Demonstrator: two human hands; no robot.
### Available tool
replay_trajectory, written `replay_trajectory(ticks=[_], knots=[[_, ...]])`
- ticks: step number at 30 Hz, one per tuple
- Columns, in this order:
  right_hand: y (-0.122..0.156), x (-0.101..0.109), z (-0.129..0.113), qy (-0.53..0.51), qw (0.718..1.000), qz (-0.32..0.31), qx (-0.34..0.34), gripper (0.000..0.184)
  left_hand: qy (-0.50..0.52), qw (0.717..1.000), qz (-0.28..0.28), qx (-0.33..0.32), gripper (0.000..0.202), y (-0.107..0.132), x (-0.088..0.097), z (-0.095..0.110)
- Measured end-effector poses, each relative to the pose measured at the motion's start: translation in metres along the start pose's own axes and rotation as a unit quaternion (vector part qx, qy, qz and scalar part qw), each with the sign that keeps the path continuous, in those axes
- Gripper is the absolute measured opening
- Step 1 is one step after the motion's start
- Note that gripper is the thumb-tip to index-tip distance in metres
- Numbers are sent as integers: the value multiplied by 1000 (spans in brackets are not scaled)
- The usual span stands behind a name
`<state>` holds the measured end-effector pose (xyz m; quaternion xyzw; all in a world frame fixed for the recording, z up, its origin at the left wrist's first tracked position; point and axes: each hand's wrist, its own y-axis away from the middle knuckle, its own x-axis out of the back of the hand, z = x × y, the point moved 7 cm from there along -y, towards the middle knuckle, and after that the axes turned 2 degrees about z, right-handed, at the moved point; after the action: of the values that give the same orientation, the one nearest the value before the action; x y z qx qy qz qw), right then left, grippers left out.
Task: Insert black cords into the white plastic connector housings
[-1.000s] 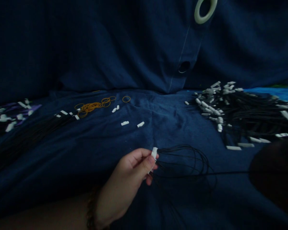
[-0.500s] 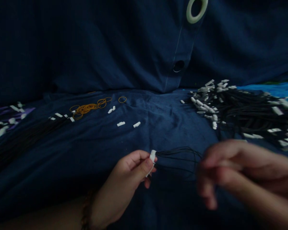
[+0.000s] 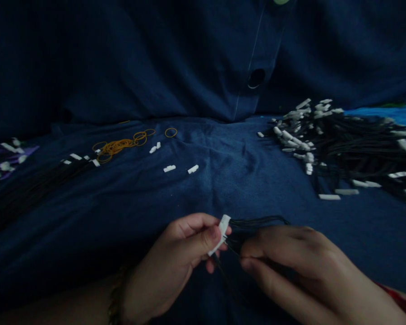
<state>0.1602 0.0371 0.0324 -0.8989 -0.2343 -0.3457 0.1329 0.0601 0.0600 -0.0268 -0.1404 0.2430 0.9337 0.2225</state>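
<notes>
My left hand [image 3: 189,246] pinches a long white plastic connector [image 3: 225,222] between thumb and fingers, low in the middle of the view. Thin black wires [image 3: 257,220] run out of the connector's right side. Just right of it, my right hand [image 3: 291,259] is closed, thumb and forefinger pressed together on a thin black wire near the connector. The far ends of the wires pass behind my right hand and are hidden.
Three small groups of white connectors [image 3: 169,168] lie ahead on the dark blue cloth [image 3: 230,180]. Orange rubber bands [image 3: 118,146] are heaped left of them. A large pile of black wires with white connectors [image 3: 345,144] fills the right. Wire bundles [image 3: 37,187] lie at left.
My right hand has moved left to the connector and its fingers have closed on a wire. The left hand keeps its pinch, and more of the white connector now shows. The view has shifted slightly.
</notes>
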Motion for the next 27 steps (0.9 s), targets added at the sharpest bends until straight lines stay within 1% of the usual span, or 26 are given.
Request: replay_trajectory(ticks=[4,8,19,21,23,27], knots=[[1,-2,2,14,1000,-17,-3,17,5,1000,-2,9,15,0,-1,-1],[1,1,2,23,1000,-9,1,17,7,1000,-5,10,15,-1,-1,-1],[3,-4,8,8,999,-10,-41,17,1,1000,-4,6,14,-2,1,-2],[3,-5,11,-8,998,-13,-62,18,-5,1000,-3,0,13,-2,1,-2],[4,-7,16,-28,995,-25,-97,20,-27,1000,5,-8,13,-1,2,-2],[9,-12,27,-77,976,-63,-196,24,-80,996,20,-20,14,0,4,-1]])
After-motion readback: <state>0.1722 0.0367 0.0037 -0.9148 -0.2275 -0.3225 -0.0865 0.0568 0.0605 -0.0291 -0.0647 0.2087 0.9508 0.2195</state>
